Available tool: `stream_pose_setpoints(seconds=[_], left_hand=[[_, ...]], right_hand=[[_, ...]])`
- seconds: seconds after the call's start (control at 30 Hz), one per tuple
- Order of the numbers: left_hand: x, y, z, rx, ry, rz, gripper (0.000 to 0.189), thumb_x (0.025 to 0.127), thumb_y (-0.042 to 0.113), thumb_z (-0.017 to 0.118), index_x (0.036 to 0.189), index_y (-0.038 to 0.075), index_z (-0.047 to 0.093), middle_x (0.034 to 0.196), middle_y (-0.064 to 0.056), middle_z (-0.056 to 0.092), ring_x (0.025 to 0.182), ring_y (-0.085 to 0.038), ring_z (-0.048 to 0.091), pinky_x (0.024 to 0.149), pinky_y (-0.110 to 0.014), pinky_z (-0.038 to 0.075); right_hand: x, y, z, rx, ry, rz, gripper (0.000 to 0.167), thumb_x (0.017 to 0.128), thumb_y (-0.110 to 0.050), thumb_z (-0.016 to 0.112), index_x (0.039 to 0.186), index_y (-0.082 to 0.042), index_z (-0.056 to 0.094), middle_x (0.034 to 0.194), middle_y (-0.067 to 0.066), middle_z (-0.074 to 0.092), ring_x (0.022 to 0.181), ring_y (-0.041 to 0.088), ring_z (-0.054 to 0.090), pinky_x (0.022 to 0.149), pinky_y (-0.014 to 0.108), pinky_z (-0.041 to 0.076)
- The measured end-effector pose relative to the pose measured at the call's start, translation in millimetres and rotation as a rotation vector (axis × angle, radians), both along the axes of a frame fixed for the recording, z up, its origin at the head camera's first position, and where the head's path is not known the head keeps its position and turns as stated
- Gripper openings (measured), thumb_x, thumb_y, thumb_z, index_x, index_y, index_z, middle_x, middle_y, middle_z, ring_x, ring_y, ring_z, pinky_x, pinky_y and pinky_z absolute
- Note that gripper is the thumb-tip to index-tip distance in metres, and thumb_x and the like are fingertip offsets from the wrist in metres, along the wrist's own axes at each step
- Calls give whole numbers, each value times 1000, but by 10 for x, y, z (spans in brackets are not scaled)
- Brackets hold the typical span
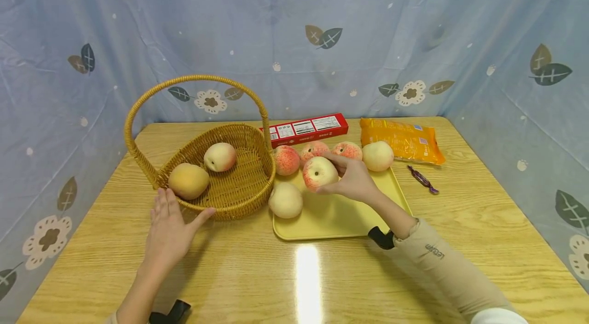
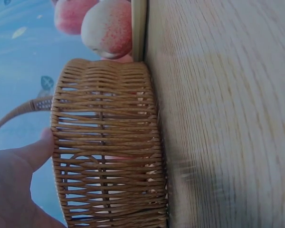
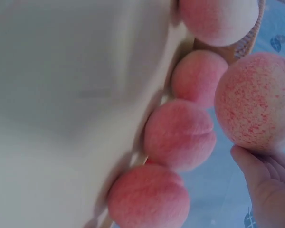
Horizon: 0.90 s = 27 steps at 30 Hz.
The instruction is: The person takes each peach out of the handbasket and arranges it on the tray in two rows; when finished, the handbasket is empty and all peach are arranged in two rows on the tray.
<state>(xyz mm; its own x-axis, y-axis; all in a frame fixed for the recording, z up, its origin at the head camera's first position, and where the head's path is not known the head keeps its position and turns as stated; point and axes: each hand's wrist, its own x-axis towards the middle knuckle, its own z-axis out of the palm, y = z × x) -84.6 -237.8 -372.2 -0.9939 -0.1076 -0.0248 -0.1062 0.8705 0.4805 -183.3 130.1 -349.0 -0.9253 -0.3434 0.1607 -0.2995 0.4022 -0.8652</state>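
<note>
Above the yellow tray, my right hand grips a pale peach with red speckles, thumb and fingers around its side. That same peach shows large in the right wrist view. My left hand touches the near left rim of a wicker basket with its fingers straight and thumb spread. In the left wrist view the thumb lies against the basket's rim. Inside the basket are a yellow peach and a cream peach with a pink blush.
A pale peach sits at the tray's left side. Along its far edge stand a red peach, two speckled ones and another pale peach. Behind are a red box and an orange packet; a wrapped candy lies at right.
</note>
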Motion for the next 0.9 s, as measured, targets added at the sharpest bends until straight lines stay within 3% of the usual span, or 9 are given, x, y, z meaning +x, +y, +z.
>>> stream_pose_setpoints(seconds=[0.1, 0.27, 0.47, 0.73, 0.9], left_hand=[[-4, -6, -1, -3, -2, 0, 114, 92, 66, 47, 144, -18, -12, 149, -35, -21, 139, -51, -14, 112, -62, -3], [-2, -5, -2, -7, 2, 0, 115, 92, 66, 47, 144, -18, -11, 149, -36, -21, 139, -52, -12, 112, -62, -2], [-3, 1, -1, -9, 9, 1, 114, 92, 66, 47, 144, -19, -10, 149, -36, -20, 140, -52, -12, 112, -62, -2], [2, 1, 3, -7, 8, 0, 115, 92, 66, 46, 144, -18, -11, 149, -36, -20, 139, -51, -13, 113, -62, -2], [-1, 1, 3, -10, 0, -2, 114, 92, 66, 46, 144, -19, -11, 149, -36, -20, 139, -51, -13, 113, -61, -3]], right_hand=[[-4, 42, -4, 116, 37, -16, 79, 62, -9, 89, 133, 4, 57, 130, 22, 59, 112, 32, 62, 91, 41, 53], [-6, 99, -63, 326, 101, 2, 68, 59, -14, 87, 121, 1, 66, 106, 13, 71, 93, 24, 65, 82, 38, 54], [31, 108, -97, 496, 145, 18, 72, 56, -15, 87, 122, 3, 65, 105, 14, 70, 90, 25, 64, 78, 40, 54], [107, -8, -96, 635, 215, 20, 45, 65, -28, 88, 97, -5, 67, 77, 1, 62, 68, 19, 58, 62, 35, 50], [105, -28, -38, 638, 159, 70, 45, 66, -24, 87, 101, -4, 67, 78, 1, 60, 70, 17, 56, 63, 33, 49]])
